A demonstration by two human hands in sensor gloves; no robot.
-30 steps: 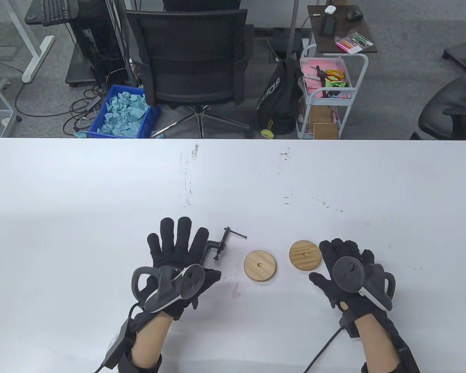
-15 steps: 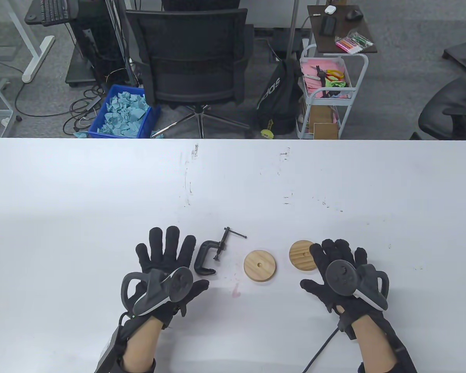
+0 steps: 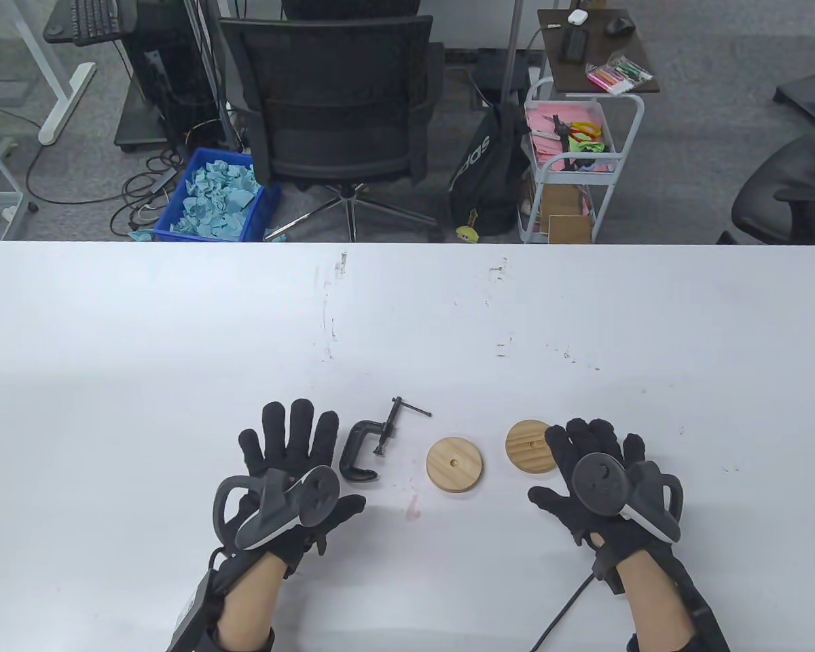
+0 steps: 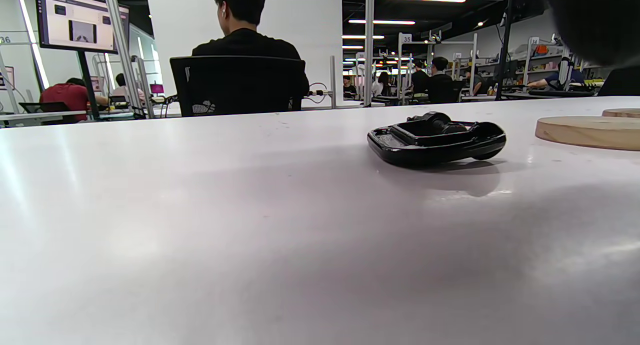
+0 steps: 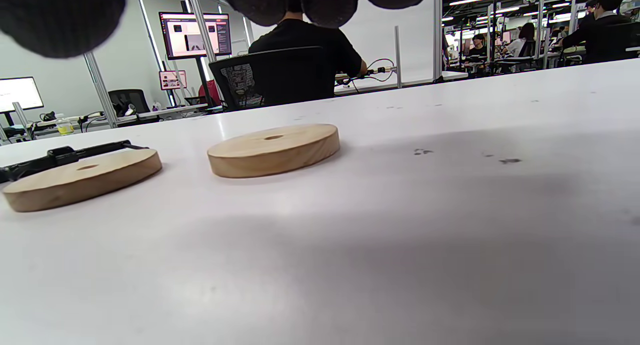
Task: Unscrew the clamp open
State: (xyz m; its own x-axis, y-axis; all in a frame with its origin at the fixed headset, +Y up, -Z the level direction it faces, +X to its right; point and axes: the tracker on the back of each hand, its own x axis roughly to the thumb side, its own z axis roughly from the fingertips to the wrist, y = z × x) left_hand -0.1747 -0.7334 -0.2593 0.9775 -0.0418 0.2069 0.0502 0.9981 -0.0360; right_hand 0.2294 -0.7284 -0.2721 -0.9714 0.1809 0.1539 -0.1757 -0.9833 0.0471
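A small black C-clamp [image 3: 368,448] lies flat on the white table [image 3: 407,319], its screw and handle bar pointing up and right; nothing sits between its jaws. It also shows in the left wrist view [image 4: 436,143]. Two round wooden discs lie to its right: one near the clamp [image 3: 454,464] and one further right [image 3: 530,445]; both show in the right wrist view [image 5: 82,177] [image 5: 274,149]. My left hand [image 3: 292,448] lies flat, fingers spread, just left of the clamp, holding nothing. My right hand [image 3: 594,451] lies flat, fingers spread, its fingertips at the right disc's edge.
The table's far edge runs across the middle of the table view. Beyond it stand a black office chair [image 3: 339,102], a blue bin of paper scraps [image 3: 214,197] and a white cart [image 3: 570,163].
My left hand has drawn back down and left off the clamp, uncovering its frame. My right hand has shifted slightly left and down. The clamp and discs have not moved.
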